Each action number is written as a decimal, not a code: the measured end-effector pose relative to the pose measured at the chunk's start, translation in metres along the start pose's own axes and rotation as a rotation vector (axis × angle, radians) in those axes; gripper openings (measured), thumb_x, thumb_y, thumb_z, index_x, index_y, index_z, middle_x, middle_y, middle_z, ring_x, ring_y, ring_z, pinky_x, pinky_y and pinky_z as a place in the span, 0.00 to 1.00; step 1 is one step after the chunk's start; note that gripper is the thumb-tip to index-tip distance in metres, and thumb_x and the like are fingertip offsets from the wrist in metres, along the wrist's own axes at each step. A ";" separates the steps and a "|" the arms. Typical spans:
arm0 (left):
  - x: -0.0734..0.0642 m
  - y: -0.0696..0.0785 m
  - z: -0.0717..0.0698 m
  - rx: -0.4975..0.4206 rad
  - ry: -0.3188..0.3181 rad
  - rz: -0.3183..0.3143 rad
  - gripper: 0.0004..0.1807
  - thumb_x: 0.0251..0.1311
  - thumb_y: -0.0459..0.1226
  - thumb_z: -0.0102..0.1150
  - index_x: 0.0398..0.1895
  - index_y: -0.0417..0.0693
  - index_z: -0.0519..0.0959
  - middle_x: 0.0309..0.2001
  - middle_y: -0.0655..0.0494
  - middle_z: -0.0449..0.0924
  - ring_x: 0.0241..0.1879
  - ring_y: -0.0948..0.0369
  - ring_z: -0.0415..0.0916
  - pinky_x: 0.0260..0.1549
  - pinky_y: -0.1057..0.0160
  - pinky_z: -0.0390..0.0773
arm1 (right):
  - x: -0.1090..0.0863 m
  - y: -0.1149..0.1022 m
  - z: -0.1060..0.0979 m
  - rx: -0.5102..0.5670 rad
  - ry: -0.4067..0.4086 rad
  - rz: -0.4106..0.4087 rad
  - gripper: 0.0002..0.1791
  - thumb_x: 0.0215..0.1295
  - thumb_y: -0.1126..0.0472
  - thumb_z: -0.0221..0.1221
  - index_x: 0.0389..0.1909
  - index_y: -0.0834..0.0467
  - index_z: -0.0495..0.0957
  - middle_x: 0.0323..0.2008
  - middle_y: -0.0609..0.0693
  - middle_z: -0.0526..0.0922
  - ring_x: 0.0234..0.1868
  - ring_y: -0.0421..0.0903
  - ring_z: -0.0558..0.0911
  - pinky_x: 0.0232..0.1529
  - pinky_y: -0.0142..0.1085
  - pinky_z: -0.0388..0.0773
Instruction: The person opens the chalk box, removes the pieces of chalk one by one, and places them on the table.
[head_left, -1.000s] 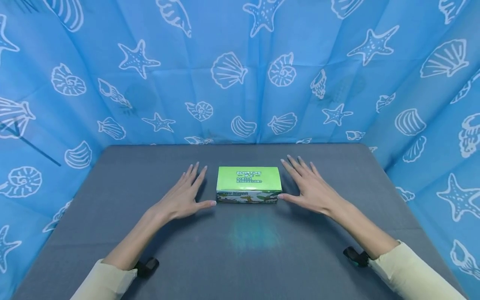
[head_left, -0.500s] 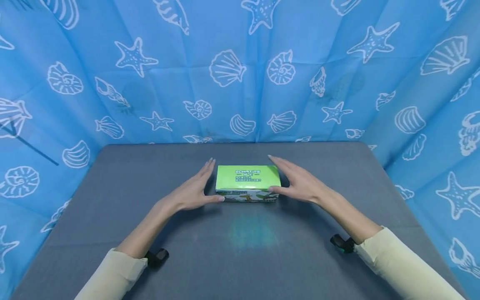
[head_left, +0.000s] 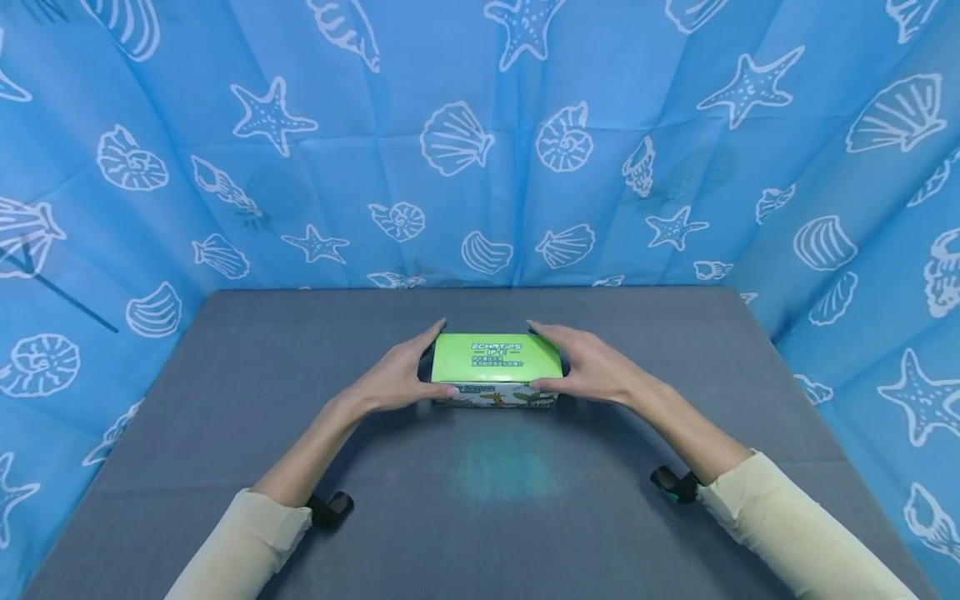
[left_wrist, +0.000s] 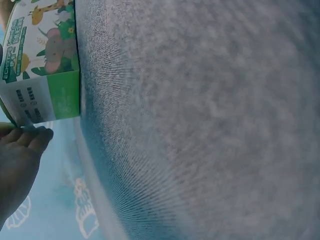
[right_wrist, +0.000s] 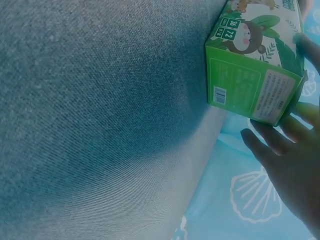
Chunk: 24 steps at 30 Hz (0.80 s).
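A small cardboard box (head_left: 497,360) with a bright green lid and cartoon animals on its front lies on the grey table. My left hand (head_left: 395,375) grips its left end, thumb on the front face and fingertips at the back edge. At the opposite end my right hand (head_left: 597,367) holds it the same way, thumb across the front. In the left wrist view, the left fingers (left_wrist: 37,137) lie against the far side of the box (left_wrist: 52,52). The right wrist view shows a barcode on the box's green end (right_wrist: 240,80), with the right fingers (right_wrist: 267,142) behind it.
The table (head_left: 495,533) is covered in smooth grey cloth. A blue curtain (head_left: 517,200) printed with white shells and starfish hangs behind it and along both sides. A black wrist camera (head_left: 330,510) sits on the left forearm, another black camera (head_left: 675,485) on the right.
Both hands have moved inward from either side of the box. Their spread fingers have closed round its two ends. The box has stayed in place.
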<state>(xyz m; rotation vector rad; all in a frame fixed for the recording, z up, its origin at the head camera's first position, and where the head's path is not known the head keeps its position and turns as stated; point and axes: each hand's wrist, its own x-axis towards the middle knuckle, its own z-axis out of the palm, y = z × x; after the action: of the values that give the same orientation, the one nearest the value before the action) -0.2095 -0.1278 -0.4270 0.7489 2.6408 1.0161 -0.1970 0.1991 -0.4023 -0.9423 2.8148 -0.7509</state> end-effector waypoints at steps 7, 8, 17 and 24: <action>0.001 -0.004 0.000 -0.006 0.037 0.004 0.58 0.51 0.53 0.75 0.79 0.44 0.51 0.74 0.42 0.59 0.72 0.47 0.58 0.69 0.43 0.66 | 0.004 0.003 0.001 -0.031 0.027 -0.054 0.49 0.56 0.41 0.70 0.71 0.65 0.65 0.67 0.62 0.71 0.66 0.58 0.72 0.64 0.54 0.74; 0.001 -0.004 0.000 -0.009 0.038 0.001 0.58 0.51 0.53 0.75 0.79 0.43 0.52 0.74 0.42 0.59 0.72 0.46 0.58 0.69 0.43 0.66 | 0.004 0.003 0.001 -0.035 0.033 -0.061 0.49 0.55 0.41 0.71 0.70 0.65 0.66 0.67 0.62 0.72 0.65 0.58 0.73 0.63 0.53 0.75; 0.003 -0.005 0.002 -0.020 0.058 -0.013 0.58 0.47 0.53 0.78 0.77 0.43 0.56 0.72 0.42 0.62 0.71 0.46 0.61 0.67 0.44 0.69 | 0.005 0.008 -0.002 -0.089 0.067 -0.132 0.45 0.55 0.39 0.70 0.66 0.65 0.73 0.62 0.61 0.77 0.50 0.48 0.83 0.38 0.36 0.76; 0.003 -0.009 0.003 -0.048 0.060 -0.011 0.57 0.47 0.51 0.79 0.77 0.42 0.57 0.70 0.42 0.66 0.68 0.48 0.66 0.65 0.47 0.72 | 0.007 0.012 -0.003 -0.146 0.065 -0.209 0.43 0.56 0.40 0.69 0.64 0.65 0.74 0.59 0.60 0.80 0.32 0.39 0.78 0.31 0.31 0.73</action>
<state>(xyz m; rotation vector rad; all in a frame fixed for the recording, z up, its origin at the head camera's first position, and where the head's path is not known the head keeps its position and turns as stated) -0.2141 -0.1298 -0.4353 0.7030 2.6570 1.1113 -0.2098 0.2043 -0.4051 -1.2737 2.8910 -0.6118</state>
